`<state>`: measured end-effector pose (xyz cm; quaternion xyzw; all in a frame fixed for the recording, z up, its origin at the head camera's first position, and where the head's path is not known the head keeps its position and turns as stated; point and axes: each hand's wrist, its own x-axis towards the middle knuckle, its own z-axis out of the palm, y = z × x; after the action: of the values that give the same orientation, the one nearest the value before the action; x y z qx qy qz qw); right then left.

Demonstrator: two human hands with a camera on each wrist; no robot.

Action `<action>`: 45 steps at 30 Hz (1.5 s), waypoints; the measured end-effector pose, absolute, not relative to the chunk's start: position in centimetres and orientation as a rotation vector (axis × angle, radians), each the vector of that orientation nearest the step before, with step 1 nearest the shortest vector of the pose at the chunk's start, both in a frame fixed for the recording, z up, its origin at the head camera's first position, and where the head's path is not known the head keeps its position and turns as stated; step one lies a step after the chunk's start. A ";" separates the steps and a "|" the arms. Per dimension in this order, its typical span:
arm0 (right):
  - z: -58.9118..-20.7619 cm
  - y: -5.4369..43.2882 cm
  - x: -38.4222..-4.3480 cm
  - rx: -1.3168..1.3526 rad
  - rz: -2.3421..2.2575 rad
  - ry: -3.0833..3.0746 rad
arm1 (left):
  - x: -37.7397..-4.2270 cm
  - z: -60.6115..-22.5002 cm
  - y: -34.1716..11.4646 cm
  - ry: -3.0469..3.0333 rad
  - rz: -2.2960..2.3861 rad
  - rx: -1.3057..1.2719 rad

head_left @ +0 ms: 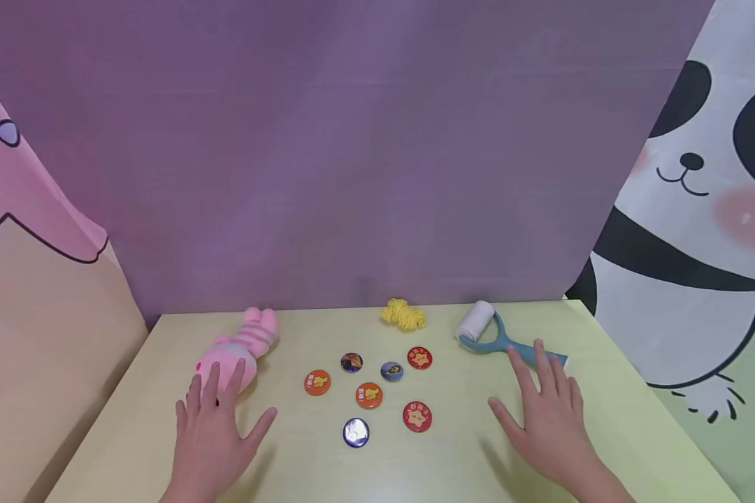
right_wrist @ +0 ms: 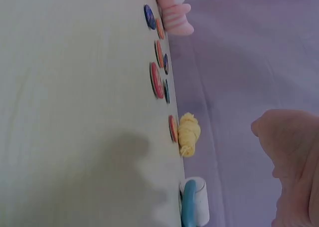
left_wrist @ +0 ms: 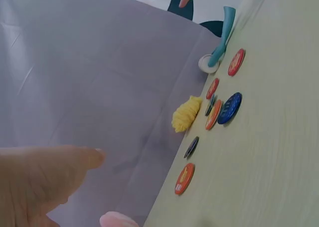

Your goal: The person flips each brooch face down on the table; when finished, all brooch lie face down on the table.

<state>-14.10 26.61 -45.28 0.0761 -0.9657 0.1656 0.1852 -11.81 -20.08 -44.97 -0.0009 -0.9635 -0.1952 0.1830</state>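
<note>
My left hand [head_left: 210,433] hovers over the table's left side, fingers spread and holding nothing. Just beyond its fingertips lies a pink plush toy [head_left: 229,356] with striped legs, partly covered by the fingers in the head view. Over the right side, my right hand [head_left: 547,426] is spread the same way, its fingers overlapping the handle of a blue lint roller [head_left: 500,342] with a white roll. Between the hands lie several round badges: orange ones [head_left: 317,383], red ones [head_left: 418,416], a dark blue one [head_left: 356,432] and two small picture ones [head_left: 391,371].
A bundle of yellow yarn [head_left: 403,315] lies near the table's back edge. Behind the pale table [head_left: 465,461] hangs a purple cloth [head_left: 352,154]. A panda-printed cloth [head_left: 686,279] hangs at the right and a pink-and-beige printed one [head_left: 44,314] at the left.
</note>
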 end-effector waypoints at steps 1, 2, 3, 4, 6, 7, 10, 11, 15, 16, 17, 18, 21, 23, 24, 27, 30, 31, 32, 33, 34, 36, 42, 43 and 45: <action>-45.2 26.2 -14.3 0.231 0.474 -2.729 | -11.9 -44.9 -20.0 -2.705 -0.591 -0.020; -44.9 25.7 -14.5 0.245 0.477 -2.738 | -12.1 -44.9 -19.8 -2.692 -0.634 -0.041; -44.7 25.3 -14.8 0.264 0.486 -2.741 | -12.3 -44.8 -19.6 -2.679 -0.675 -0.066; -44.5 24.9 -15.1 0.283 0.493 -2.743 | -12.5 -44.8 -19.4 -2.678 -0.717 -0.080; -44.1 24.0 -15.8 0.328 0.508 -2.746 | -13.0 -44.7 -19.0 -2.678 -0.790 -0.109; -44.0 23.4 -16.2 0.352 0.521 -2.745 | -13.4 -44.8 -18.8 -2.677 -0.818 -0.122; -43.8 21.5 -17.3 0.435 0.579 -2.753 | -14.6 -45.5 -18.3 -2.655 -0.898 -0.146; -43.9 20.7 -17.6 0.454 0.601 -2.765 | -15.2 -45.9 -18.1 -2.641 -0.927 -0.154; -44.4 17.2 -18.7 0.510 0.724 -2.832 | -17.0 -47.8 -17.7 -2.592 -1.094 -0.146; -44.7 16.4 -18.9 0.525 0.751 -2.845 | -17.5 -48.2 -17.7 -2.586 -1.145 -0.142; -45.0 15.5 -19.1 0.543 0.778 -2.856 | -17.8 -48.6 -17.6 -2.585 -1.191 -0.138; -45.2 14.7 -19.3 0.560 0.803 -2.865 | -18.1 -48.9 -17.5 -2.588 -1.225 -0.134; -46.1 12.6 -20.1 0.644 0.875 -2.847 | -18.9 -49.6 -17.2 -2.616 -1.262 -0.120; -46.4 11.3 -20.6 0.697 0.914 -2.843 | -19.3 -49.9 -17.1 -2.637 -1.248 -0.121; -46.5 10.6 -20.9 0.728 0.936 -2.844 | -19.4 -50.0 -17.0 -2.648 -1.232 -0.119; -46.5 9.0 -21.6 0.848 0.937 -2.854 | -19.8 -50.3 -16.9 -2.685 -1.184 -0.111; -46.5 7.5 -22.3 0.957 0.857 -2.878 | -20.1 -50.5 -16.9 -2.716 -1.150 -0.113; -46.4 7.1 -22.5 0.987 0.815 -2.878 | -20.3 -50.5 -16.9 -2.725 -1.143 -0.118; -46.4 6.7 -22.7 1.009 0.785 -2.883 | -20.4 -50.5 -16.9 -2.730 -1.137 -0.127; -46.4 6.3 -22.9 1.022 0.750 -2.890 | -20.5 -50.5 -16.9 -2.732 -1.130 -0.139; -46.3 5.9 -23.1 1.028 0.714 -2.903 | -20.6 -50.5 -16.9 -2.738 -1.125 -0.149; -46.4 5.1 -23.4 1.036 0.664 -2.918 | -20.8 -50.4 -16.9 -2.764 -1.118 -0.165; -47.1 3.2 -24.4 1.011 0.524 -2.932 | -21.2 -50.8 -16.8 -2.784 -1.094 -0.188; -47.3 3.0 -24.5 1.002 0.506 -2.936 | -21.2 -50.9 -16.8 -2.778 -1.091 -0.194; -47.7 2.6 -24.7 0.989 0.471 -2.937 | -21.4 -51.2 -16.8 -2.766 -1.087 -0.206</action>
<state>-24.72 2.62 -47.65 0.3156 -0.9369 0.1502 0.0033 -21.38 -16.76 -51.17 -0.0689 -0.9255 -0.3636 0.0811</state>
